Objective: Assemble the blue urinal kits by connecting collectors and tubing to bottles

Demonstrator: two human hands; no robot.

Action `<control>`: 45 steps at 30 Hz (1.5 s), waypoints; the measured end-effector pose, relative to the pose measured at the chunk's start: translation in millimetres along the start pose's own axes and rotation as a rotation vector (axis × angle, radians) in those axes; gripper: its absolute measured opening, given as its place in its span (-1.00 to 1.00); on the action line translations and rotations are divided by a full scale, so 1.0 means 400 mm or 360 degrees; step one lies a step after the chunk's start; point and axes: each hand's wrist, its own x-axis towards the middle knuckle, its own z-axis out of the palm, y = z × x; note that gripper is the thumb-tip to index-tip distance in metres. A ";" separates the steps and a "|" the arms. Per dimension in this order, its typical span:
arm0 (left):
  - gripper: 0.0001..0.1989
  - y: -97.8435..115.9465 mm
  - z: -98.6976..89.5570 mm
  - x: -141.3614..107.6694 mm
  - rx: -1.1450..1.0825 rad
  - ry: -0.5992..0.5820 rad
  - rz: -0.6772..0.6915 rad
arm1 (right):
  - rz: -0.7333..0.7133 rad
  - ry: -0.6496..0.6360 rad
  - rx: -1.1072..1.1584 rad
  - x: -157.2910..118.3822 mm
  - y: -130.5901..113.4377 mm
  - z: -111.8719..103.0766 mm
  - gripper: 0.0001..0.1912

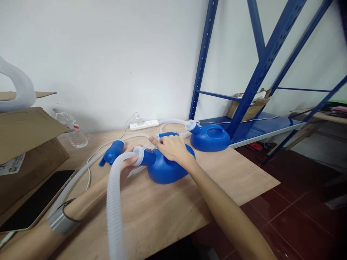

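Note:
A blue plastic urinal bottle (166, 172) lies on the wooden table, its neck pointing left. Over its top is my right hand (173, 147), closed on the bottle with the thumb towards the neck; its other fingertips are hidden. My left hand (130, 162) grips the translucent white cap (139, 156) at the bottle's mouth, fingers partly behind it. From that cap a ribbed white hose (115, 202) bends down towards me. Just beyond my left hand lies a blue funnel-shaped urinal head (114, 152) with a tube. Another blue urinal bottle (210, 139) stands behind on the right.
A white power strip (144, 125) sits against the wall. On the left are a water bottle (72, 128), an open cardboard box (29, 155) and a dark tablet (36, 198). A blue metal rack (244, 94) rises at right, past the table's right edge.

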 end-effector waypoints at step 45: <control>-0.47 0.014 0.028 0.006 0.0728 0.0228 0.0305 | -0.0655 0.0263 0.0653 -0.052 0.039 -0.005 -0.84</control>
